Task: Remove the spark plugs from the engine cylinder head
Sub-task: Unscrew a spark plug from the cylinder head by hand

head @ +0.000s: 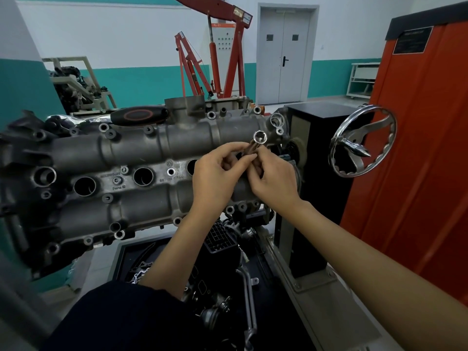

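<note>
Cylinder head (141, 158) on a stand, plug wells facing up; three open wells (143, 176) visible in a row along its middle. Both hands meet above the right end of the head. Left hand (215, 176) and right hand (272, 178) each have a narrow grip, fingers pinched on a socket (257, 141); its open end points up and away. No plug discernible in the socket. Ratchet (114, 117) lies on the head's far edge. Handwheel (363, 140) right of the stand.
</note>
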